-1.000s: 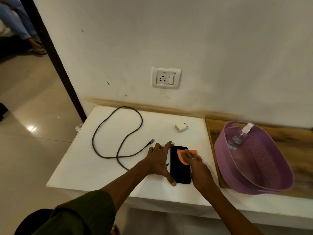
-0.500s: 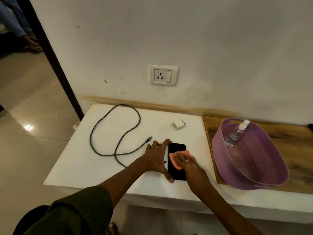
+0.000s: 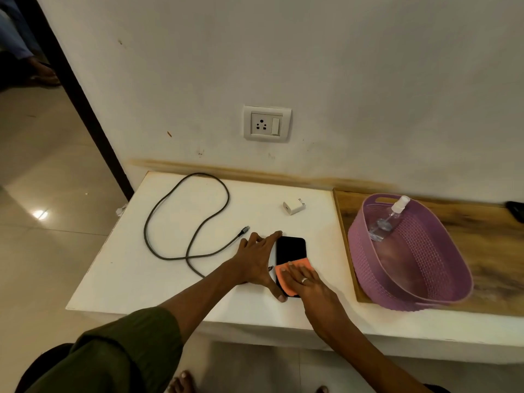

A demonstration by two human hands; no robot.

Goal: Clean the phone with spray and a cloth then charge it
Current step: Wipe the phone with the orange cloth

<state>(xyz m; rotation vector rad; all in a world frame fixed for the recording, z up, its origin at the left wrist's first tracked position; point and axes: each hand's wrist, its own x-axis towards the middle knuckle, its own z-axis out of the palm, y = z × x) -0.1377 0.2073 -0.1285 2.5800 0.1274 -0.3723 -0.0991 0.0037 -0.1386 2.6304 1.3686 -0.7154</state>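
Note:
A black phone lies flat on the white table, screen up. My right hand presses an orange cloth flat onto the phone's near half. My left hand lies flat beside the phone's left edge, thumb at its near corner, steadying it. A clear spray bottle with a white nozzle leans inside the purple basket on the right. A white charger plug sits behind the phone. A dark cable loops on the table's left side.
A wall socket with switch is on the wall above the table. The basket rests on a wooden board. A dark doorframe and tiled floor lie to the left. My bare toes show below the table edge.
My right hand has slid the orange cloth from the phone's far end toward its near end. My left hand has stayed against the phone's left side.

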